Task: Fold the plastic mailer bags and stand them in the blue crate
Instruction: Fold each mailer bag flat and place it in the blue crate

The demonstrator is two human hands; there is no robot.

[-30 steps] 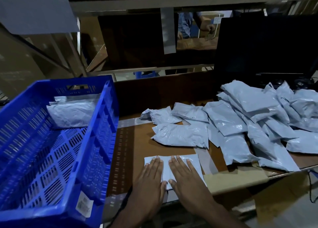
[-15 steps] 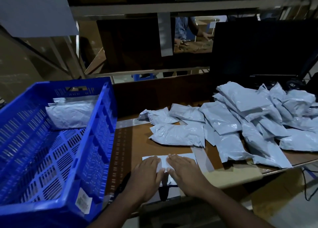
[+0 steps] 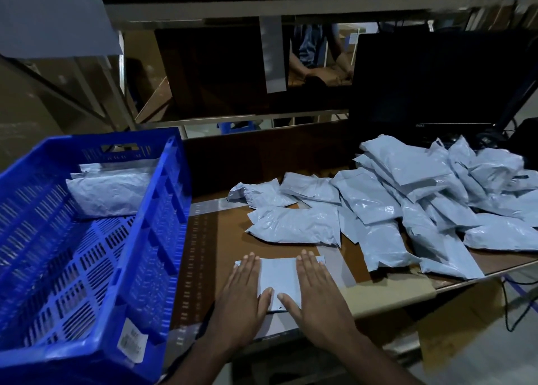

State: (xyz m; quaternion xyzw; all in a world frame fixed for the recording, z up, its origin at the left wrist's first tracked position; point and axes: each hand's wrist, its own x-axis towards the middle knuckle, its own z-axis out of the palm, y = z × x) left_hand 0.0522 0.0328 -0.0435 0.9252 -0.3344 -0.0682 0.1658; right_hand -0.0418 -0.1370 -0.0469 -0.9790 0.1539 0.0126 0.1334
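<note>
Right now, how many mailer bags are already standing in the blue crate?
3 that I can make out, all at the far end of the blue crate: a front bag, a second bag behind it, a third bag peeking behind that. More may be hidden.

Nothing readable really: sticker (image 3: 132, 344) on crate (image 3: 139, 253) left of the hands, monitor (image 3: 436, 79) logo, both too blurry.

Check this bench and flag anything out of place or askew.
Nothing stands out. Both hands, left and right, press a mailer flat; loose mailers are heaped right, and others stand in the crate.
</note>
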